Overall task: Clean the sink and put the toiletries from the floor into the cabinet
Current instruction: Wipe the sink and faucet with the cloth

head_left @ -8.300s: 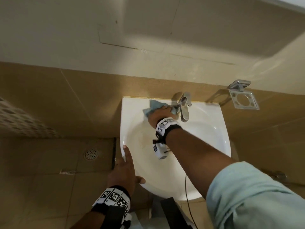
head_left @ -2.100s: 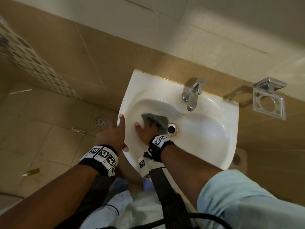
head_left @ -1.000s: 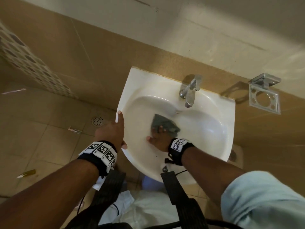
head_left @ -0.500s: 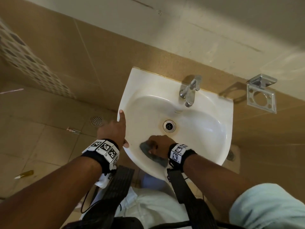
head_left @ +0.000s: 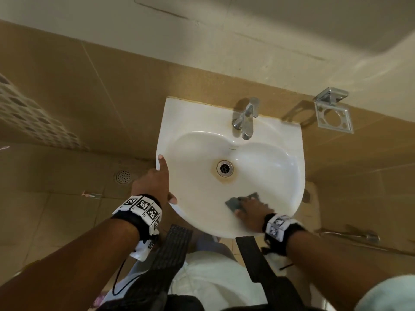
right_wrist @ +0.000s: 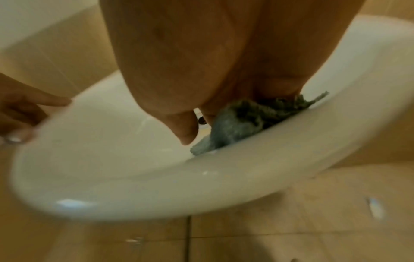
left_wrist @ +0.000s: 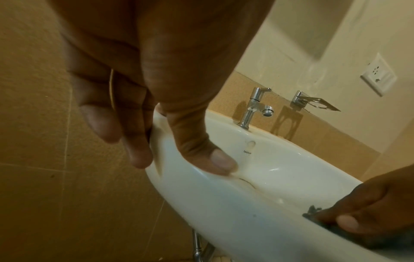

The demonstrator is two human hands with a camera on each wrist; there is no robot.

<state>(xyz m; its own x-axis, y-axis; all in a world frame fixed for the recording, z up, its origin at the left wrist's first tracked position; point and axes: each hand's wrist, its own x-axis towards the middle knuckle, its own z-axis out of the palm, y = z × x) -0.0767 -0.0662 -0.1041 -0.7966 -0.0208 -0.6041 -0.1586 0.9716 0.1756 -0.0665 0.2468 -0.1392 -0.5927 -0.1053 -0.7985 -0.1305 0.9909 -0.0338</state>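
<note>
Grey cloth [head_left: 241, 202] — half hidden under right hand [head_left: 252, 212] (sink [head_left: 280, 140] basin).

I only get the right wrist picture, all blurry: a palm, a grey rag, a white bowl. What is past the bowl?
Observer: A chrome tap stands at the back rim of the sink.
Operator: Whose fingers are those at my left edge?
Observer: The person's left hand, gripping the sink's left rim, thumb inside.
Operator: Is the bowl clean yet?
Observer: Not quite: a brownish stain rings the drain, away from the cloth that the right hand presses down.
</note>
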